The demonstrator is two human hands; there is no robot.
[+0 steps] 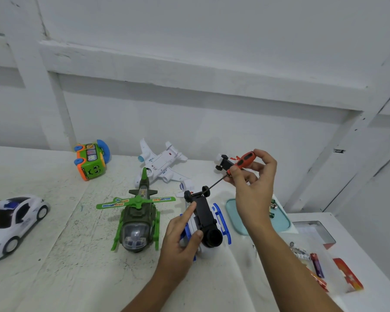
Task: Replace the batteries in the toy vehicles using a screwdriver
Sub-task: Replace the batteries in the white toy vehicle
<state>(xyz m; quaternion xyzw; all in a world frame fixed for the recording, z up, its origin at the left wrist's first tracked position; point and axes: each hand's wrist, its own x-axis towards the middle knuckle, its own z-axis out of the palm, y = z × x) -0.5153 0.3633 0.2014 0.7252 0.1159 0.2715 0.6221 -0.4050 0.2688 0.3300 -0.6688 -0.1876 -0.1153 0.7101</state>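
In the head view, the upturned toy helicopter [204, 218], between the green helicopter [137, 224] and the tray [234, 212], is clasped in the grip of the left hand [178, 240], with its long axis pointing away from the person. The screwdriver [245, 159] is pinched in the grip of the right hand [254, 188], its shaft slanted down-left to the toy's far end.

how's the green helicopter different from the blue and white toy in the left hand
Pose: the green helicopter stands upright on its skids; the blue and white toy is turned underside up, black base showing. Handling: the green helicopter is untouched, while the left hand holds the blue and white toy and a screwdriver in the right hand points at its base. Both have skids.
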